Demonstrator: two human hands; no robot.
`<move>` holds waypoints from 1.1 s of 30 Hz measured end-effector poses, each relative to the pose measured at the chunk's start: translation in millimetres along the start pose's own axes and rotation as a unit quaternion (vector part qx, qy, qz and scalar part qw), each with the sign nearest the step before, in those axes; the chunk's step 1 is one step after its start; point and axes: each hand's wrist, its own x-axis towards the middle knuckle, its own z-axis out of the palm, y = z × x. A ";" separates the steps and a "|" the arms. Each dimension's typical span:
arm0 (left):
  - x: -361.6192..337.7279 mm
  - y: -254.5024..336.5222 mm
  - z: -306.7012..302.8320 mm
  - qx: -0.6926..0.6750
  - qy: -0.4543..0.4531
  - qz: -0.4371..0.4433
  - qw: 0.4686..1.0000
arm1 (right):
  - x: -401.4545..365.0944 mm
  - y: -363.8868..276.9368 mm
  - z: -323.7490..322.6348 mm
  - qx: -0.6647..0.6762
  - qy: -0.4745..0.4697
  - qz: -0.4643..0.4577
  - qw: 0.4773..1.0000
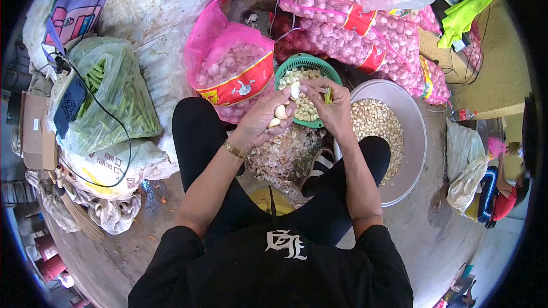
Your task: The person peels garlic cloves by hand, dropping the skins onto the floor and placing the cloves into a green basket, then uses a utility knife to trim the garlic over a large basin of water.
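Note:
My left hand [261,121] is curled around several peeled garlic cloves [281,112], which show between the palm and fingers. My right hand [333,108] meets it at the fingertips, by a pale clove [295,89]. A small yellow-green object [328,96], like a short handle, sticks out of the right fist; I cannot tell what it is. Just beyond and below both hands stands a green plastic basket [309,60] with peeled cloves inside. Papery garlic skins [279,159] lie heaped under my hands, between my knees.
A wide pale basin [415,137] with many cloves stands to the right. An open pink net sack [201,40] of garlic is ahead left, and full net sacks [394,63] are piled ahead right. Left, a plastic bag [140,102] holds green pods; a black cable [117,120] hangs there.

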 end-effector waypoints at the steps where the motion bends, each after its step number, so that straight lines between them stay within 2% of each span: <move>1: 0.1 -0.3 0.6 0.032 0.020 0.009 0.999 | 0.9 0.9 1.8 -0.006 0.014 -0.018 1.000; 4: 1.8 -3.6 0.5 0.042 0.055 0.019 0.997 | 1.2 6.7 3.7 -0.017 0.034 -0.040 0.998; 8: 2.2 -3.7 2.3 0.035 0.045 0.018 0.998 | 0.7 4.4 6.9 -0.069 0.054 -0.052 0.995; 15: 2.2 -2.2 1.4 0.060 0.075 0.036 0.995 | 5.0 8.7 10.2 -0.119 0.016 -0.096 0.988; 17: 2.7 0.5 -1.3 0.063 0.076 0.040 0.994 | 8.0 8.7 8.4 -0.120 -0.027 -0.205 0.971; 18: 2.9 2.6 -2.7 0.043 0.074 0.045 0.995 | 7.5 7.8 7.0 -0.120 -0.027 -0.205 0.971; 21: 1.9 7.2 -5.9 0.020 0.063 0.049 0.997 | 2.6 5.4 5.2 -0.108 -0.064 -0.176 0.976; 23: 1.6 7.4 -5.2 0.019 0.054 0.045 0.997 | -0.8 5.3 7.0 0.036 -0.023 -0.048 0.998; 24: 1.7 6.5 -2.8 0.028 0.055 0.046 0.997 | -0.9 4.7 8.9 0.035 -0.023 -0.048 0.998; 26: 0.9 5.3 1.5 0.037 0.056 0.048 0.997 | 0.1 3.4 14.3 0.127 0.039 0.040 0.990; 29: 0.7 3.8 4.7 0.072 0.064 0.038 0.995 | -0.2 16.8 15.4 0.069 0.058 0.006 0.996; 33: 1.4 2.4 5.0 0.097 0.080 0.042 0.991 | -0.2 14.2 16.6 0.085 0.069 0.037 0.993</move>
